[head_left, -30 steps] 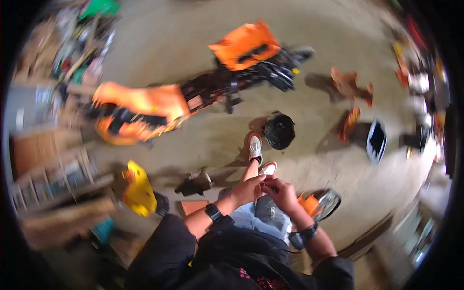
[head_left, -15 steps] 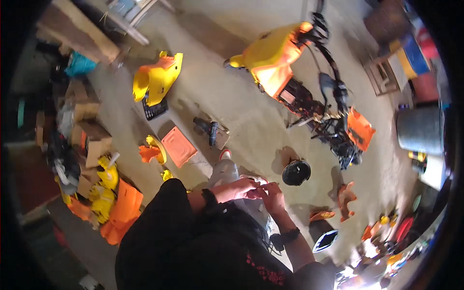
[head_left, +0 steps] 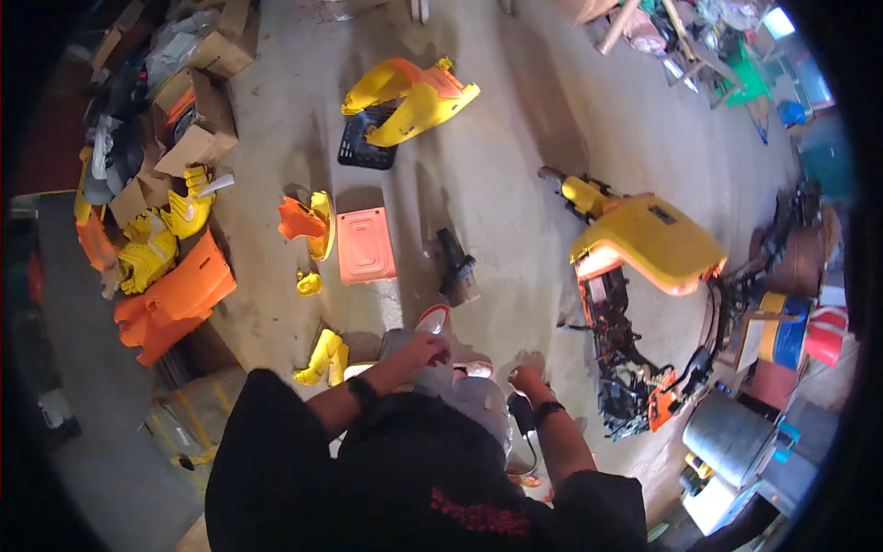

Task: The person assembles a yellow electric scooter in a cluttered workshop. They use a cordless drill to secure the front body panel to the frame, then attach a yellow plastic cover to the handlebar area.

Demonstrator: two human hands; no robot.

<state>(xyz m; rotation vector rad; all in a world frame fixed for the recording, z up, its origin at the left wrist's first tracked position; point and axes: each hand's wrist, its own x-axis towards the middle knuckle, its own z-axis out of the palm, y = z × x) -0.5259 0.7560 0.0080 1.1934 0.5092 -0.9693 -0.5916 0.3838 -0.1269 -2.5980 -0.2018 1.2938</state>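
My left hand is over my left thigh, fingers bent inward; whatever they hold, if anything, is too small and dark to make out. To the right, beside my right knee, my right hand is closed, with a tiny pale spot at its fingertips that I cannot identify. The hands are apart. A black box with a cable hangs by my right wristband. Beyond my feet on the floor lie a dark tool-like object and a flat orange panel.
A partly stripped motorbike with a yellow front cover stands at right. A yellow fairing rests on a black crate farther off. Orange panels and cardboard boxes line the left. A grey metal tub sits at right.
My hands, together before, have separated: the left drew back left and the right went right. My view has turned, so the motorbike appears lower and farther right.
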